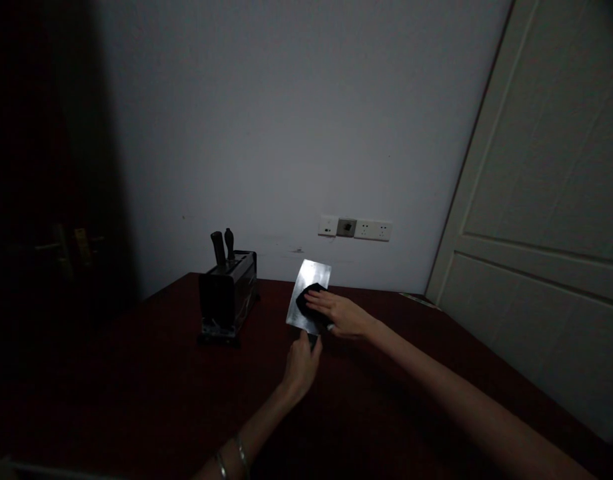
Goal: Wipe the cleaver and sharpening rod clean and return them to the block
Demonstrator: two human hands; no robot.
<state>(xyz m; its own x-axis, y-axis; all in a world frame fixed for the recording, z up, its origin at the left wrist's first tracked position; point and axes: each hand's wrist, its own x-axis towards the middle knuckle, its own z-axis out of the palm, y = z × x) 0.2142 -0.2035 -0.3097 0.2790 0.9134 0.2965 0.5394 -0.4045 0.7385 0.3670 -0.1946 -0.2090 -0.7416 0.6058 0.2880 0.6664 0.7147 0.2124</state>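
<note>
A kitchen cleaver (312, 272) with a broad shiny blade points up and away from me above the table. My left hand (301, 363) is closed round its dark handle, most of which is hidden by the fingers. Against the blade's face, my right hand (342, 315) presses a black cloth (303, 304), its fingers laid over it and the thumb side out of sight. To the left stands a black knife block (217, 300) with two dark-handled tools (218, 249) upright in its top.
Beneath everything is a dark red table (176, 393), its far edge near a pale wall (266, 133). Wall sockets (372, 230) sit above that edge. A white panelled door (541, 220) rises along the right side. The left of the room is very dark.
</note>
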